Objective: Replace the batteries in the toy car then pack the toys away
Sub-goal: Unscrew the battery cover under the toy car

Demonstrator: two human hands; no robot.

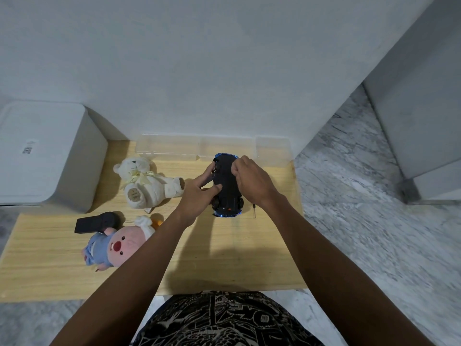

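Observation:
A blue toy car lies upside down, its black underside facing up, above the wooden table. My left hand grips the car's left side, thumb across the underside. My right hand curls over the car's right side near its far end, fingertips on the underside. A thin screwdriver lies on the table just right of the car, partly hidden by my right wrist. No batteries are visible.
A white teddy bear and a pink-and-blue plush lie left of the car, with a black remote control between them. Clear plastic boxes line the table's far edge. A white bin stands at the left.

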